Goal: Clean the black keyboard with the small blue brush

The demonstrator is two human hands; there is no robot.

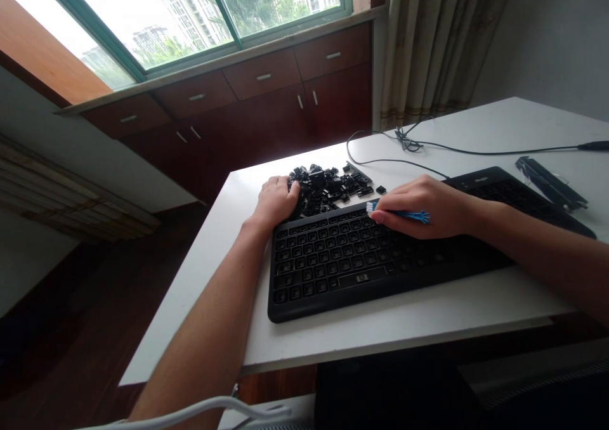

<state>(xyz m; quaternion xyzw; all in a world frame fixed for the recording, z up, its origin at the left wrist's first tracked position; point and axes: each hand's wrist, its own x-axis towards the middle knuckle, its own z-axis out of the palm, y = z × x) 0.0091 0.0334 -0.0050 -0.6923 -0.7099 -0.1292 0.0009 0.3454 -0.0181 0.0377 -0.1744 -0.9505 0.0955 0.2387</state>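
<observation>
A black keyboard (333, 293) with its keycaps off lies across the white table, its square key sockets showing. My right hand (419, 205) is closed around a small blue brush (412, 215). The brush's pale bristles are at the top row of sockets; whether they touch is hard to tell. Beyond the keyboard's far left edge is a heap of loose black keycaps (328, 186). My left hand (276, 198) lies at the left side of this heap, near the keyboard's far left corner. Its fingers are stretched out and its thumb is apart, with nothing visibly held.
A thin black cable (404, 141) runs from the keyboard's back across the white table (514, 119). At the right lie long black strips (549, 182). A white cable or tube (228, 401) crosses the bottom near my left forearm. Red-brown cabinets (266, 119) stand beyond the table.
</observation>
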